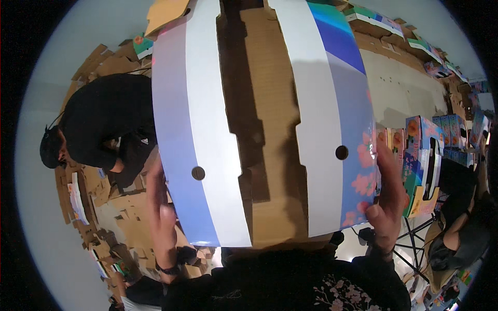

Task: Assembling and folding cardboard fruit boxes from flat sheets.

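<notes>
A large cardboard box point(319, 129) fills the middle of the view, held up close in front of me. Two top flaps, white along their inner edges and printed in blue, purple, green and pink flowers, leave a long gap between them. Through that gap the plain brown inside shows. Each flap has a round hole. My left hand point(162, 202) grips the box's left side near its lower corner, thumb toward me. On the opposite side, my right hand point(388, 199) presses against the flowered wall. Fingers of both hands are partly hidden behind the sides.
To the left, a person in black point(106, 122) bends over among flattened brown cardboard point(129, 220). Printed boxes point(423, 160) stand at the right beside another person point(459, 233) and a black metal stand point(415, 243). More printed cartons point(376, 20) lie at the far right.
</notes>
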A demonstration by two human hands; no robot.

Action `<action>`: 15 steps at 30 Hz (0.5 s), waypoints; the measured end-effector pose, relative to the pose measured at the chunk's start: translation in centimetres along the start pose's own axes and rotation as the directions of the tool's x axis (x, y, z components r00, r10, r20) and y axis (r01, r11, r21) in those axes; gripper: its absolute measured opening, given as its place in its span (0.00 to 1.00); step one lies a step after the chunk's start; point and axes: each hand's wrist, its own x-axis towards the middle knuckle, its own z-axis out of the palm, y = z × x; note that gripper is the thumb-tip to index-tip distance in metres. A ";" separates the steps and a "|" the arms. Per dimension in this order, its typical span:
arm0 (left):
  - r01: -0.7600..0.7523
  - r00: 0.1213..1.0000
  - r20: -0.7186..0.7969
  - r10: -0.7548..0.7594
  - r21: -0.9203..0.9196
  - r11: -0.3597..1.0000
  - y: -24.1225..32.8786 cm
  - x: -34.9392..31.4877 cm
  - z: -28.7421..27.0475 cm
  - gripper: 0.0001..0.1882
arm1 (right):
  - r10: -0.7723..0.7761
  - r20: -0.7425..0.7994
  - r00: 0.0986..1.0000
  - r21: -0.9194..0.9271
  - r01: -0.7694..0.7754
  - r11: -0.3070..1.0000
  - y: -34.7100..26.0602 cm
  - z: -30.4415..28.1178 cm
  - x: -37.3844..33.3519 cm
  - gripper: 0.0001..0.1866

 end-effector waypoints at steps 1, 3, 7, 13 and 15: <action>0.025 1.000 0.000 -0.025 0.025 0.999 -0.5 -0.7 -0.8 0.53 | 0.053 0.018 0.998 0.016 -0.053 0.998 0.0 -0.1 -0.4 0.51; 0.084 0.978 0.180 -0.109 0.140 0.987 -1.2 -2.4 -2.6 0.45 | 0.102 0.031 0.994 -0.008 -0.101 0.995 0.1 -0.3 -1.0 0.52; 0.284 0.910 0.179 -0.374 0.388 0.877 -2.6 -6.0 -2.8 0.31 | 0.222 0.080 0.972 -0.004 -0.222 0.975 0.6 -1.1 -2.1 0.52; 0.176 0.970 -0.201 -0.141 0.170 0.970 -3.6 -12.0 1.7 0.25 | 0.223 -0.004 0.975 0.098 -0.221 0.970 2.7 -0.7 -5.2 0.33; -0.030 0.965 -0.240 0.103 0.291 0.956 -3.7 -13.4 3.4 0.26 | 0.152 -0.076 0.985 0.176 -0.137 0.975 3.6 0.4 -6.5 0.29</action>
